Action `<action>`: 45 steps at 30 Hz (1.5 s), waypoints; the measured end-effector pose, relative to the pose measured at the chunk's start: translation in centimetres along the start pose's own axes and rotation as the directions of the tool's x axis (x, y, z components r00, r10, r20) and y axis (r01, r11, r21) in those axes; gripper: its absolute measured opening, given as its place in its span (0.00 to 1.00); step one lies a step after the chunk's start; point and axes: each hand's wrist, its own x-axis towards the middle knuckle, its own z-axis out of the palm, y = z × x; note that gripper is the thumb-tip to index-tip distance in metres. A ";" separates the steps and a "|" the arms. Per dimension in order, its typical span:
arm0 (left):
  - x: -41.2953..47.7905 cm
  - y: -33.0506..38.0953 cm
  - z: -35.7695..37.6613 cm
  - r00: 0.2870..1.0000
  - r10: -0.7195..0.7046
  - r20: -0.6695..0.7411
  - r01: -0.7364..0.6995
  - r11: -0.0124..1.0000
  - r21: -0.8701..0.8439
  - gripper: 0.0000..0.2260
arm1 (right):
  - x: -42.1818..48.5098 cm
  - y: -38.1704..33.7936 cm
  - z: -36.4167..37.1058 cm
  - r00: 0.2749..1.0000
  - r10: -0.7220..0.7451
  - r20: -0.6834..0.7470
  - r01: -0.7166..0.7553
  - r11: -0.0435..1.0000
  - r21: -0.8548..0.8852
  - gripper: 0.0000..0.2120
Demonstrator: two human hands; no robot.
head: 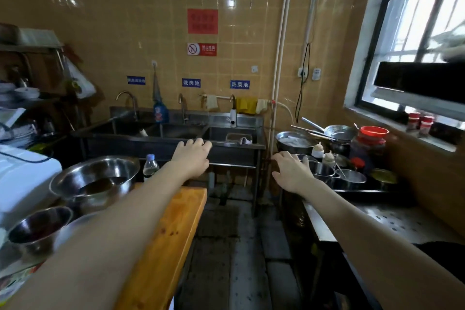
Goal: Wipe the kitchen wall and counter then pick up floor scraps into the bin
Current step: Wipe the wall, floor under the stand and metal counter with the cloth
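Both my arms reach forward over the narrow aisle. My left hand is empty, palm down, fingers slightly spread, in front of the steel triple sink. Level with it, my right hand is empty too, fingers apart, near the steel counter on the right. The yellow tiled wall stands behind the sink. A yellow cloth and pale rags hang on a rail above the sink. The dark floor runs between the counters; no bin is visible.
A wooden board and steel bowls sit on the left, with a water bottle beside them. Pots, cups and a red-lidded jar crowd the right counter under the window. A black hood juts out at upper right.
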 end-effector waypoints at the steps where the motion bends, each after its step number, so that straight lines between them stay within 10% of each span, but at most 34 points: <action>1: 1.9 -0.5 0.7 1.000 0.001 -0.001 -0.001 1.000 -0.009 0.22 | 2.1 0.1 0.7 1.000 0.006 -0.003 -0.006 1.000 0.009 0.24; 45: 70.9 -6.4 36.4 0.978 -0.032 0.205 0.055 0.993 -0.108 0.21 | 73.2 21.3 28.8 0.980 0.084 0.179 -0.089 0.996 0.020 0.21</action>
